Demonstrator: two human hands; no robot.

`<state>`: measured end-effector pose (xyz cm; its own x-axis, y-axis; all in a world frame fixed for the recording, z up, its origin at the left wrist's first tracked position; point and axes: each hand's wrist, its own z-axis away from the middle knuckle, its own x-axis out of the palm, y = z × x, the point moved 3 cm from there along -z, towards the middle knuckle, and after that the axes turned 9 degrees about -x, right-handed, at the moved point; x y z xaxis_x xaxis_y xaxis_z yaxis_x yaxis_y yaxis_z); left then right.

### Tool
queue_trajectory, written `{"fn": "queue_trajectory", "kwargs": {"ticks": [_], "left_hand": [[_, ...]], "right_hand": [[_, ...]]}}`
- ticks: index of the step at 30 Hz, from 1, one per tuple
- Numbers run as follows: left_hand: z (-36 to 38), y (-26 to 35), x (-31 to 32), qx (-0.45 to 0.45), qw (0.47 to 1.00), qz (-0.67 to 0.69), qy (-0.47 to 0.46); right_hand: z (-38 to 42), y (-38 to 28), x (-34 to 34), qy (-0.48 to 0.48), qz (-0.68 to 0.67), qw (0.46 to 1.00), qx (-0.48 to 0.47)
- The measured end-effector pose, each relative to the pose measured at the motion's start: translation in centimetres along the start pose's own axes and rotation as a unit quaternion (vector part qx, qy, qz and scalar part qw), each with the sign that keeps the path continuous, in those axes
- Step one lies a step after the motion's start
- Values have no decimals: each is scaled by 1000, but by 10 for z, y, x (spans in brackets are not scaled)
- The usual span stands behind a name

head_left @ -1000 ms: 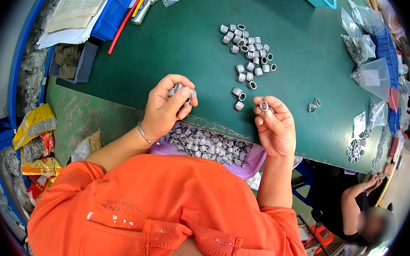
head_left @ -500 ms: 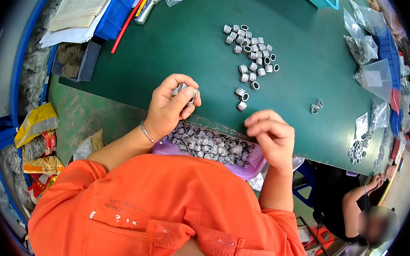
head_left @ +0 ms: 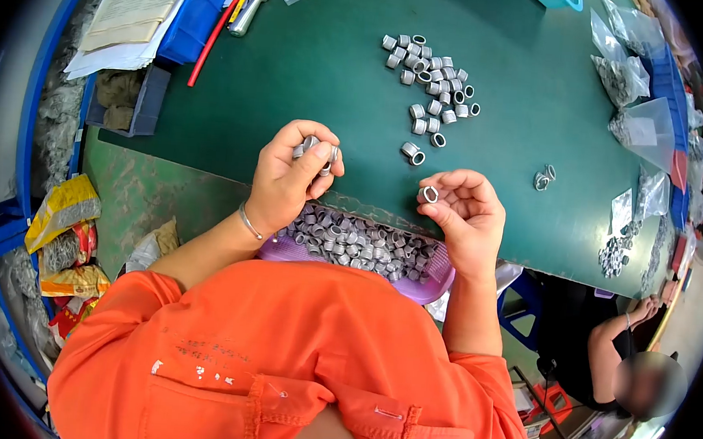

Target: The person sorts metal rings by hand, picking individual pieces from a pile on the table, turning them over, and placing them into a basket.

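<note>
Several small grey metal rings are gathered in the fingers of my left hand (head_left: pixel 294 166), above the table's front edge. My right hand (head_left: pixel 464 215) pinches one metal ring (head_left: pixel 428 194) between thumb and forefinger, its opening facing up. Beyond the hands, a loose group of metal rings (head_left: pixel 442 83) lies on the green table (head_left: pixel 321 70); the nearest pair (head_left: pixel 413 153) sits between the two hands. Below the table edge, a purple basket (head_left: pixel 436 287) holds a heap of similar rings (head_left: pixel 358 243).
A blue bin (head_left: pixel 198 17) with papers, a red pen (head_left: pixel 216 39) and a grey box (head_left: pixel 149 99) are at the left. Plastic bags (head_left: pixel 647 130) line the right side, with two rings (head_left: pixel 543 177) nearer. A co-worker (head_left: pixel 603 351) sits at the lower right.
My right hand has taken hold of a ring, and the one that lay closest to the table's front edge is gone from there. My left hand still holds its rings.
</note>
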<state>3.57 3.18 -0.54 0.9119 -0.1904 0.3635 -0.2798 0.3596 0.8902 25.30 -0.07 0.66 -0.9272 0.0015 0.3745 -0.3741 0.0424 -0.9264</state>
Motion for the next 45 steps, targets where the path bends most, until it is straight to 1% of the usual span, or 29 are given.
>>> {"fn": "queue_trajectory", "kwargs": {"ticks": [1, 3, 4, 6, 7, 9, 10, 11, 13, 15, 16, 17, 19, 20, 22, 23, 25, 26, 27, 29, 30, 32, 33, 35, 37, 39, 41, 42, 45], "left_hand": [[0, 0, 0, -3, 1000, 1, 3], [0, 0, 0, -3, 1000, 1, 1], [0, 0, 0, -2, 1000, 1, 0], [-1, -1, -1, 0, 1000, -1, -1], [-1, -1, -1, 2, 1000, -2, -3], [0, -1, -1, -3, 1000, 0, -1], [0, -1, -1, -5, 1000, 2, 1], [0, 0, -1, -4, 1000, 2, 3], [0, 1, 0, -1, 1000, -6, -2], [0, 0, 0, 0, 1000, -5, -3], [0, 0, -1, 1, 1000, -7, -4], [0, -1, -1, 3, 1000, -8, -5], [0, -2, -1, 5, 1000, -1, -5], [0, -2, -1, 6, 1000, 6, -6], [0, -1, -1, 4, 1000, 6, -3], [0, -1, -1, 0, 1000, 8, -3], [-1, -1, 0, 4, 1000, 13, 0], [-1, -1, 1, 8, 1000, 17, 2], [-1, -1, 1, 7, 1000, 18, 0], [-1, -1, 1, -6, 1000, 2, 2], [-1, -1, 0, -5, 1000, 2, 2], [-2, 0, 0, -12, 1000, 6, -16], [-2, 3, 1, -7, 1000, 4, -16], [-1, 5, 6, -149, 984, 88, -49], [3, 8, 20, -226, 962, 114, -105], [4, 1, 32, -292, 930, 189, -120], [0, -7, 30, -331, 892, 271, -142], [-2, 0, 31, -347, 893, 257, -128], [-11, -2, 22, -332, 873, 320, -161]], "right_hand": [[1, -1, -1, 1, 1, 1000, 1], [3, 1, -2, 1, -60, 997, 58], [3, 1, -3, 1, -60, 997, 58], [4, 1, -1, -39, -94, 994, 37], [5, 2, -2, -39, -94, 994, 38], [8, -1, -1, -90, -88, 992, -1], [10, -4, -1, -143, -7, 989, -26], [10, -9, 1, -193, 81, 978, -21], [10, -11, 9, -228, 154, 958, -78], [0, -10, 18, -167, 344, 900, -209], [-4, -5, 21, -93, 422, 870, -238], [-7, -3, 24, -24, 474, 854, -212], [-17, 5, 23, -3, 545, 812, -209], [-17, 5, 23, -4, 543, 813, -210], [-19, 7, 17, -5, 477, 865, -158], [-18, 7, 13, -5, 477, 865, -157], [-16, 8, 4, 18, 343, 932, -112], [-16, 4, 5, 25, 292, 953, -81], [-14, 3, 4, 26, 294, 952, -80], [-11, 5, 3, 45, 208, 976, -44], [-9, 4, 4, 45, 208, 976, -45], [-7, 2, 8, 44, 191, 979, -50], [-8, 1, 12, 39, 199, 975, -89], [-8, -4, 23, 0, 270, 945, -184], [-8, -12, 40, -39, 327, 914, -236], [-12, -21, 56, -130, 377, 878, -266], [-17, -22, 57, -119, 386, 872, -275], [-21, -19, 49, -75, 415, 859, -292], [-38, -15, 30, -20, 571, 779, -259]]}}
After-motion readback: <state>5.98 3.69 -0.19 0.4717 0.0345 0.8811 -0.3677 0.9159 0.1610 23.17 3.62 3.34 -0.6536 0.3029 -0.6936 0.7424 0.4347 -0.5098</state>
